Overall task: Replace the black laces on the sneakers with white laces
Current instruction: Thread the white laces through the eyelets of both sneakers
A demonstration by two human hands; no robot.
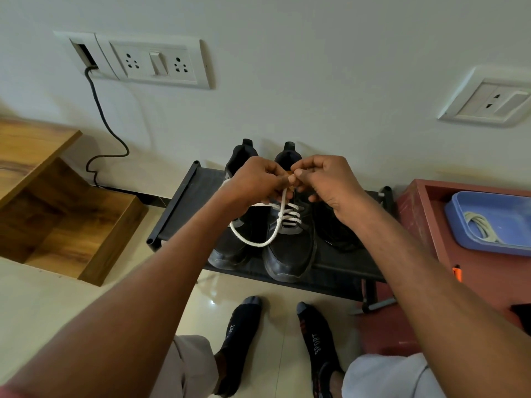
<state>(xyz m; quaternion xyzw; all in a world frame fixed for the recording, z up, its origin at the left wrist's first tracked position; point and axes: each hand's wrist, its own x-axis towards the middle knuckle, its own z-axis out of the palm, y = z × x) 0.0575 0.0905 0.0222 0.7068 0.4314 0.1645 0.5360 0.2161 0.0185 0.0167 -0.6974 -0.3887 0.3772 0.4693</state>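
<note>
**Inspector:** Report the setting, largest item first.

**Me:** A pale wall [316, 53] fills the upper field. At ten o'clock it carries a switch panel [155, 63] with a black cable [99, 110] trailing from it; at two o'clock sits a second socket plate [488, 100]. At nine o'clock stands a wooden unit [57, 211]. At centre is a black shoe rack [184, 205] on the tiled floor [43, 297]. At three o'clock a red box [416, 225] holds a blue tray [488, 222] with a pale cord coiled inside.

**Inspector:** The task items?

**Me:** Two black sneakers stand side by side on the rack, toes toward me. The right sneaker [287, 254] carries the white lace [287, 216] crossed through its lower eyelets. One free length hangs in a loop [250, 241] toward seven o'clock, over the left sneaker [230, 251]. A dark heap [336, 234] lies on the rack just beside the right sneaker, at four o'clock of it; I cannot tell what it is.

**Inspector:** Your hands?

**Me:** Both are raised above the right sneaker, knuckles touching. My left hand [255, 182] has its fingers curled about the white lace. My right hand [324, 182] pinches the lace end between thumb and forefinger. My socked feet [241, 334] stand on the floor at six o'clock.
</note>
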